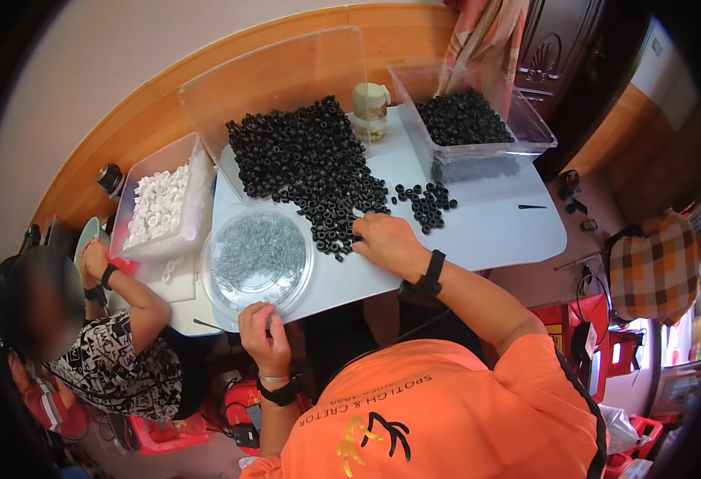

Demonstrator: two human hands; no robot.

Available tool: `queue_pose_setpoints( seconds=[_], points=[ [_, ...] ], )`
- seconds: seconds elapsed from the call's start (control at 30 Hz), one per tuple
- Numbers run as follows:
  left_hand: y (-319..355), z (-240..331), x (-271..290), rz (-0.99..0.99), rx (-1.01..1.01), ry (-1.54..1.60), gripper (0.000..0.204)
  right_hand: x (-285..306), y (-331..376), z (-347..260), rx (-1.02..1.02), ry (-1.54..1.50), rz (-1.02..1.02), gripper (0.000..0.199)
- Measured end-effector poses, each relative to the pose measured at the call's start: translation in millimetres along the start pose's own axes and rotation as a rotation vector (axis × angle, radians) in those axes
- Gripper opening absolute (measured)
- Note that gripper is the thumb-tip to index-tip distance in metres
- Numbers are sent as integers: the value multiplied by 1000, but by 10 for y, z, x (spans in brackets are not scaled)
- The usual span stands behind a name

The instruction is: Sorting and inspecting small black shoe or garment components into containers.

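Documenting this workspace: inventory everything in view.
Table: one, whitish, centre
Plastic bins: three, clear, left, back, right
Black pieces: many, black, right bin, back bin, table
White pieces: many, white, left bin
Round tub: one, clear, front left
Tiny pieces: many, clear, tub
Jar: one, greenish lid, back
Slim items: two, dark, table
Curtain: one, pinkish, back
Door: one, dark, back
Checked cloth: one, multicoloured, right
Red items: several, red, floor
Co-worker: one, patterned shirt, left
Shirt: one, orange, bottom
Wristbands: two, black, wrists
Left hand: one, near tub
Right hand: one, at black pieces
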State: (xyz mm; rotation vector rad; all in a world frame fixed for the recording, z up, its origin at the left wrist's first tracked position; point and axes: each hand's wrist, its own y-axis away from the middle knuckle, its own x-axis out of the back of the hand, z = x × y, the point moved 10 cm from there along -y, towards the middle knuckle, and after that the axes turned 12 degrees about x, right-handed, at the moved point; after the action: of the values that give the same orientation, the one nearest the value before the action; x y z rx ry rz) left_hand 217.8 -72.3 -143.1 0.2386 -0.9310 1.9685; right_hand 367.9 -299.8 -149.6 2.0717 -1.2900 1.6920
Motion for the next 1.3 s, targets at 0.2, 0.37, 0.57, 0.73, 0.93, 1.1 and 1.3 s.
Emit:
queue_pose_setpoints(
  seconds=[0.2,0.37,0.57,0.73,0.93,1.1,1.3],
  points=[
    [-60,-73,74,12,36,-52,14,141,87,83,-76,-82,63,18],
    [-203,163,76,55,38,-43,16,216,169,176,-127,-260,116,18],
    [-340,537,-921,-458,341,490,25,564,239,-292,51,-487,261,19],
    [-201,569,-1643,-731,662,815,24,649,376,-356,88,-370,278,18],
    [69,555,-1765,-809,901,1084,26,544,453,-313,87,-410,255,22],
    [71,494,-1701,-751,987,1237,30,450,351,-422,60,-495,283,28],
    [110,397,-1728,-741,1003,1217,34,376,320,-352,22,-470,299,25]
  ],
)
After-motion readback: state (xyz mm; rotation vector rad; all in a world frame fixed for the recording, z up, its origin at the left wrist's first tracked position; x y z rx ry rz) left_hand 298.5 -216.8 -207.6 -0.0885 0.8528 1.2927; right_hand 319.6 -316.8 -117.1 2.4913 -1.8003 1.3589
